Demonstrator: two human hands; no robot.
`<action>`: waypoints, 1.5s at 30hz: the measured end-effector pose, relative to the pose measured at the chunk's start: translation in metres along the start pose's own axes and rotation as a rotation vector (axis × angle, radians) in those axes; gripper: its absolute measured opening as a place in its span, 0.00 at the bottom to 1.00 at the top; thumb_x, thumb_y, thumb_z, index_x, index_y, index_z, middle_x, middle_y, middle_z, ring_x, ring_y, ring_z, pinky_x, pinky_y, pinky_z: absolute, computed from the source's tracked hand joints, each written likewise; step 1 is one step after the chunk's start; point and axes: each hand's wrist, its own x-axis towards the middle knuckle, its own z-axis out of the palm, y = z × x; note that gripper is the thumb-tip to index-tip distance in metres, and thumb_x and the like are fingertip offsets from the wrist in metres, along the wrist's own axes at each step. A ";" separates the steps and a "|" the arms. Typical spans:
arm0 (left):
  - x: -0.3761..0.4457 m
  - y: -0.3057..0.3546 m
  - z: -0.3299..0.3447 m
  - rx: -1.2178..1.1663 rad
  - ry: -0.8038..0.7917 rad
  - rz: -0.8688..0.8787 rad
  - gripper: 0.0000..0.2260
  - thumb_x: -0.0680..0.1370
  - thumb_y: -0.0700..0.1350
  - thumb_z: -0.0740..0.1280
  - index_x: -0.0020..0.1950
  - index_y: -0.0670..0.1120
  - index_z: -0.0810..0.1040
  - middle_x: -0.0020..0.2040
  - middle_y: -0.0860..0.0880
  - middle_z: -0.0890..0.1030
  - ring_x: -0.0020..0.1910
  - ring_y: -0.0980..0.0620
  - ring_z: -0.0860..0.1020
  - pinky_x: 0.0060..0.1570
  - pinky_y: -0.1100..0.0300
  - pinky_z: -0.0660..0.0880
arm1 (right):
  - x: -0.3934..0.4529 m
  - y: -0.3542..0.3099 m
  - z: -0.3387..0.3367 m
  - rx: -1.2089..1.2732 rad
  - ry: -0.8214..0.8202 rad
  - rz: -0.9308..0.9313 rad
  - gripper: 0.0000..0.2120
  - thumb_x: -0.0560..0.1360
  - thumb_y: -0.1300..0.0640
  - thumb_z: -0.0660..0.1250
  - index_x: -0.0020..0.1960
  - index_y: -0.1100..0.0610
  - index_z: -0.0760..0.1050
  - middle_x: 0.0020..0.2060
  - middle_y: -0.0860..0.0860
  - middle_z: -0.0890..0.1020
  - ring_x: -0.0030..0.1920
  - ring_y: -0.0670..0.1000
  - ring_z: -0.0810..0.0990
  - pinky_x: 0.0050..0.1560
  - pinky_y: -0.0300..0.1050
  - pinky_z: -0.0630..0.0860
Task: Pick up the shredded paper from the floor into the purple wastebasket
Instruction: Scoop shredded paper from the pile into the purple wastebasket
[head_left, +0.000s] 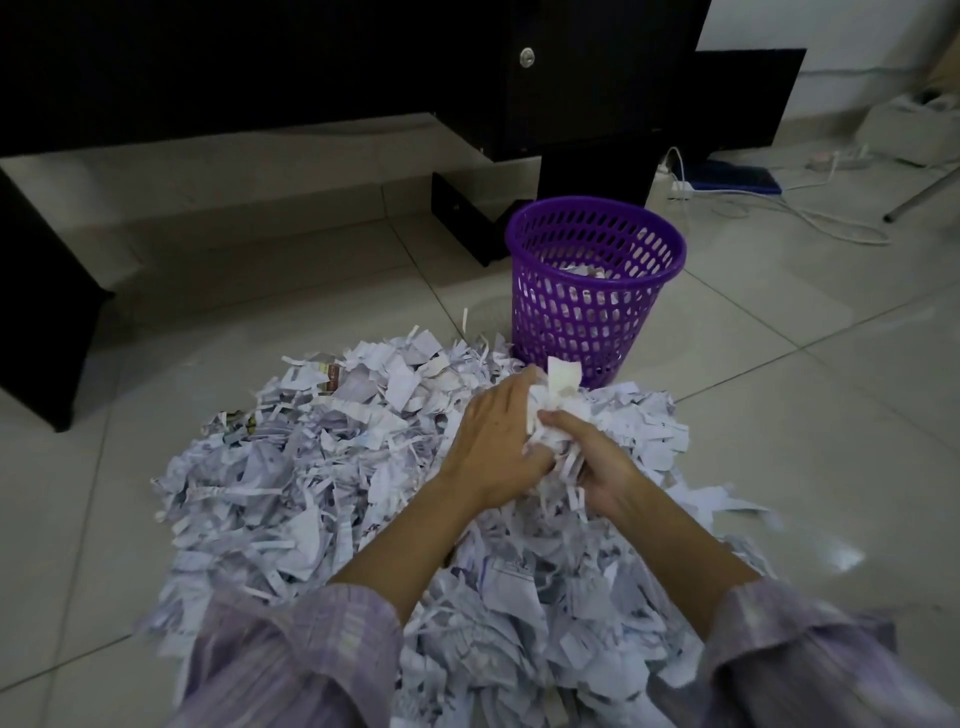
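A wide heap of shredded paper (322, 467) covers the tiled floor in front of me. Just beyond it stands the purple wastebasket (597, 312), upright, with a little paper in its bottom. My left hand (498, 441) and my right hand (597, 462) meet over the far right part of the heap, a short way in front of the basket. Together they grip a bunch of shredded paper (556, 410), with strips sticking up above the fingers and hanging down below.
A black desk (363, 78) with a lock stands behind the basket; its foot (462, 218) lies on the floor to the basket's left. A dark panel (36, 312) stands at the far left. Cables and a power strip (680, 187) lie at the back right.
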 end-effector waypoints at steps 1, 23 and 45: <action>0.001 -0.002 0.000 -0.105 0.008 -0.105 0.31 0.77 0.50 0.62 0.77 0.46 0.53 0.76 0.47 0.59 0.74 0.48 0.59 0.72 0.52 0.56 | 0.001 -0.005 -0.004 0.017 -0.011 -0.003 0.11 0.71 0.55 0.72 0.52 0.59 0.81 0.37 0.53 0.84 0.33 0.50 0.82 0.39 0.45 0.78; 0.019 -0.001 0.007 -1.369 0.108 -0.898 0.17 0.74 0.37 0.71 0.62 0.37 0.75 0.58 0.39 0.81 0.57 0.40 0.79 0.57 0.44 0.76 | -0.006 -0.007 0.001 -0.001 -0.125 0.163 0.21 0.74 0.42 0.67 0.57 0.57 0.79 0.51 0.59 0.84 0.45 0.58 0.84 0.46 0.55 0.81; 0.024 0.022 -0.049 -0.520 -0.151 -0.241 0.29 0.77 0.58 0.64 0.73 0.48 0.61 0.69 0.50 0.71 0.60 0.55 0.71 0.56 0.59 0.67 | -0.020 -0.072 -0.011 -0.074 -0.023 -0.095 0.08 0.75 0.62 0.67 0.53 0.62 0.77 0.40 0.57 0.83 0.33 0.53 0.83 0.33 0.44 0.81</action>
